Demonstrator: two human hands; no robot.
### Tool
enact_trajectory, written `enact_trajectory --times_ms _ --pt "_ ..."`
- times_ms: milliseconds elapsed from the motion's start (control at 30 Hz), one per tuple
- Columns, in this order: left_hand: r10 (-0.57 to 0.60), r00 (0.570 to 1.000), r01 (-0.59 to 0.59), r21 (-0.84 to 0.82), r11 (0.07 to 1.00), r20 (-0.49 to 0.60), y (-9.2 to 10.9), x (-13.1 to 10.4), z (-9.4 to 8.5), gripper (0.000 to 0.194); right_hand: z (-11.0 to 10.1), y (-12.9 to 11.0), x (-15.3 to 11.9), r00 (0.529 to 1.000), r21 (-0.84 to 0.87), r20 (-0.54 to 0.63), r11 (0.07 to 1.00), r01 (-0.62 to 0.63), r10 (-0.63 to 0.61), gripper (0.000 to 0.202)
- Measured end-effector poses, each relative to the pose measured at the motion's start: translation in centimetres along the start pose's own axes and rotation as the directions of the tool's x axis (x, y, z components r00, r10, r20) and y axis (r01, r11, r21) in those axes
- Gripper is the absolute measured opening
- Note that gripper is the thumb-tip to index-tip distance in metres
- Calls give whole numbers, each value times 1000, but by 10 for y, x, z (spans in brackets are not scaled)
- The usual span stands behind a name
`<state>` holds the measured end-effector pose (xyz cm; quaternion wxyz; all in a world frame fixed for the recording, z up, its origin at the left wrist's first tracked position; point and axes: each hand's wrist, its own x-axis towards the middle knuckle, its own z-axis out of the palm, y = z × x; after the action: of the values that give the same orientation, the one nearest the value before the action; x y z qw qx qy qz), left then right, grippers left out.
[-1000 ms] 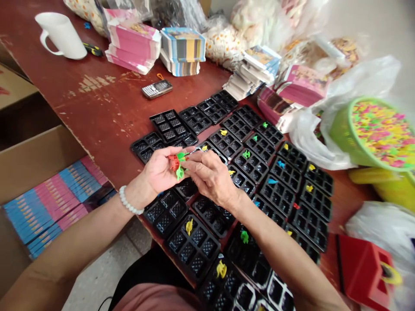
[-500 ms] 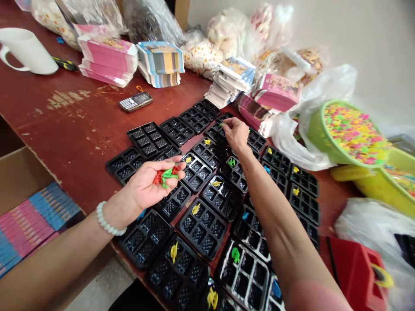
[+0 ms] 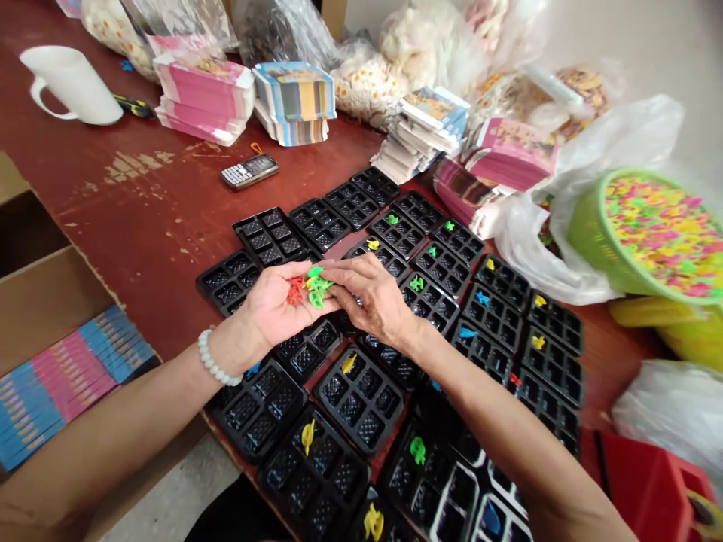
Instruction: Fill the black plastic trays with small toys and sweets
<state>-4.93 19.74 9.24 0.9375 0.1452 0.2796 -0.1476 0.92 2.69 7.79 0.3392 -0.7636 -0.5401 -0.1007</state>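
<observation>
Head view: both hands meet above the left part of a spread of black trays (image 3: pixel 361 399). The left hand (image 3: pixel 271 305) is palm up, its fingers extended and lying side by side, the thumb apart from them; its fingertips are partly hidden behind the right hand (image 3: pixel 376 301). On the left palm and fingers rest small plastic pieces: red pieces (image 3: pixel 294 290) grouped toward the thumb side of the palm, green pieces (image 3: pixel 319 290) nearer the fingertips, with a touch of yellow among them. The right hand is palm down, fingers bent and drawn together, fingertips at the green pieces; whether they pinch one cannot be told. The left wrist bears a bracelet (image 3: pixel 213 363) of pale beads.

The trays stand close together on a red table (image 3: pixel 186 203), each divided into cells. Many show a single piece in one cell: a yellow piece (image 3: pixel 349 363) in the tray just in front of the hands, another yellow piece (image 3: pixel 307 436) in the tray nearer the body, a green piece (image 3: pixel 418 450) to the right of these. Blue pieces and a red one lie farther right.

At the right stands a green basket (image 3: pixel 587 229) full of multicoloured pieces. Beyond the trays are a phone (image 3: pixel 250 172), a white mug (image 3: pixel 84 89) and stacks of printed card (image 3: pixel 294 102).
</observation>
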Motion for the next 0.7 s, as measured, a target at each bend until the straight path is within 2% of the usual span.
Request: enact_trajectory --times_ms 133,267,367,467,533,600,633,700 --pt "-19 999 19 5 1000 26 -4 -1 3 35 -4 9 -3 999 49 -34 998 -39 41 18" --pt "4 1000 -4 45 999 -7 -5 2 6 33 -14 14 0 995 84 -63 994 -69 74 16" --pt "32 999 -31 46 998 -11 -5 6 7 35 -22 11 3 993 199 -55 976 -91 104 14" --pt "20 1000 -20 42 999 -10 -4 8 9 30 -27 8 8 976 369 -65 914 -169 207 13" --pt "22 1000 -21 37 999 -20 -3 8 11 26 -32 17 11 944 484 -77 840 -246 321 16" --pt "39 998 -37 32 999 -46 -2 7 14 25 -39 42 14 885 528 -147 792 -307 442 20" --pt "46 997 -44 36 998 -58 -1 6 15 26 -44 62 17 841 512 -214 790 -336 496 21" --pt "49 996 -45 60 997 -79 2 3 17 29 -55 111 21 717 403 -398 811 -424 573 18"
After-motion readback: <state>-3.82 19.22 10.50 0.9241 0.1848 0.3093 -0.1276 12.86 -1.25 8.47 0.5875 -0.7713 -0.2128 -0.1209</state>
